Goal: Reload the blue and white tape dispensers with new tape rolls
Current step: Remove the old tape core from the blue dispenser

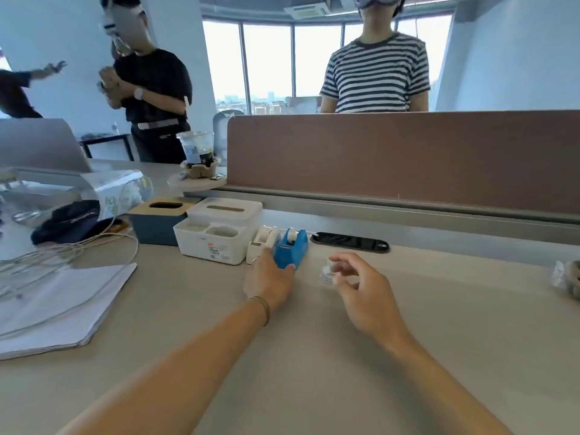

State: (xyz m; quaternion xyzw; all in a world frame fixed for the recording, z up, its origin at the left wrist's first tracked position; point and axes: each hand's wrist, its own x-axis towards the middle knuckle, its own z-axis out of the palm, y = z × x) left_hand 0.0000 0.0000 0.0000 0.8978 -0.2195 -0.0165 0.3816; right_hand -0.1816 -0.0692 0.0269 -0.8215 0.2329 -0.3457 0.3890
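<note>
A blue tape dispenser (292, 248) stands on the beige desk (314, 356), with a white tape dispenser (262, 241) touching its left side. My left hand (268, 279) grips the near end of the blue dispenser, thumb on its right side and fingers on its left. To the right, my right hand (357, 285) pinches a small clear-wrapped tape roll (328, 273) between thumb and fingers, just above the desk. Each dispenser shows a pale roll in its cradle.
A white desk organiser (216, 237) and a blue tissue box (158, 222) stand left of the dispensers. Papers (59, 312) and white cables (78, 249) lie at left. A brown partition (408, 158) runs behind, with a black cable slot (350, 241). Crumpled plastic (565, 277) sits far right.
</note>
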